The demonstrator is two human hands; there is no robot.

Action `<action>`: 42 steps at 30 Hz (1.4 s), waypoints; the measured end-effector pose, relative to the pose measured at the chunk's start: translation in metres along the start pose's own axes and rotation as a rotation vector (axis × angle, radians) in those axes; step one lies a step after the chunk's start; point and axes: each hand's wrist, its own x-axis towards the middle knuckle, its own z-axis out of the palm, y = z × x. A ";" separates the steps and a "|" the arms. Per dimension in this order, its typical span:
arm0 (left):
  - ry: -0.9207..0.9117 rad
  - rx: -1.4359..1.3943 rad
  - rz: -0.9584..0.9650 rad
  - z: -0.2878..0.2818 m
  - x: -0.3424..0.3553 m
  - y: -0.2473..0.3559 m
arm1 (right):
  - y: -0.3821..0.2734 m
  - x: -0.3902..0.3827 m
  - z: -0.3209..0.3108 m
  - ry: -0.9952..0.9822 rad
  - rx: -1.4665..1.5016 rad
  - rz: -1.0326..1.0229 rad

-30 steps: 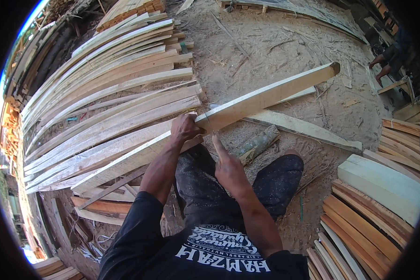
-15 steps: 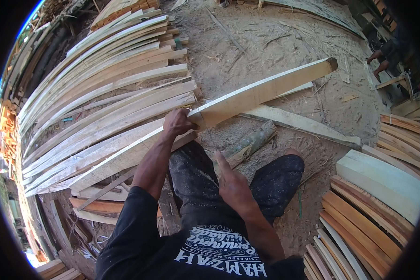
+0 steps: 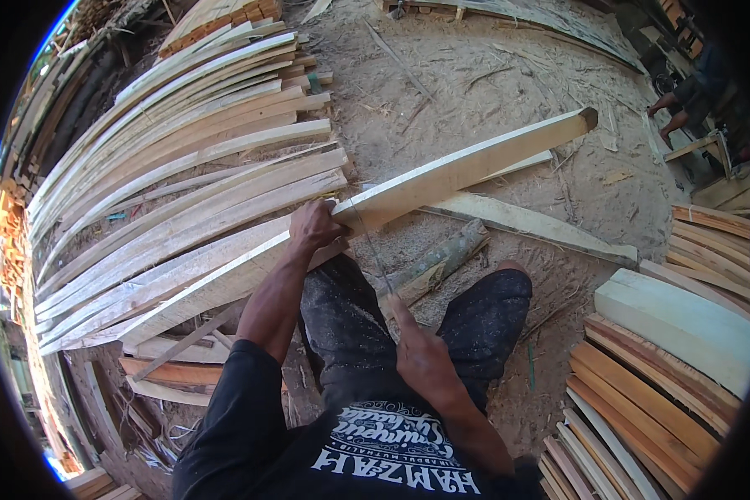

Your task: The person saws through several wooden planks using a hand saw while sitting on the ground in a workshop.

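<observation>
Wood-sawing, seemingly mid-cut: gripping beam (image 3: 429, 188) with left hand (image 3: 313, 225) at ten o'clock, saw (image 3: 378, 262) with right hand (image 3: 427, 360) at five, probably needing a straight forward stroke next.

the long plank (image 3: 408, 200) crossed diagonally ahead of the knees (image 3: 496, 296) and blocked forward passage at its level. the saw (image 3: 371, 246) obstructed the gap between left hand (image 3: 312, 225) and right hand (image 3: 427, 358). stacked boards (image 3: 217, 158) bounded the left side; a pale beam (image 3: 679, 323) bounded the right. clearance was available above the sandy ground (image 3: 492, 96) beyond the plank.
</observation>
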 end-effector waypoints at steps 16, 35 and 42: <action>-0.051 -0.020 -0.047 -0.005 0.004 0.008 | -0.018 -0.091 -0.034 0.006 0.036 0.078; -0.029 0.047 0.076 -0.007 -0.005 0.011 | -0.002 -0.026 -0.026 -0.073 0.024 0.171; 0.024 0.078 0.051 0.002 -0.012 0.015 | 0.014 0.039 0.017 -0.087 -0.008 0.174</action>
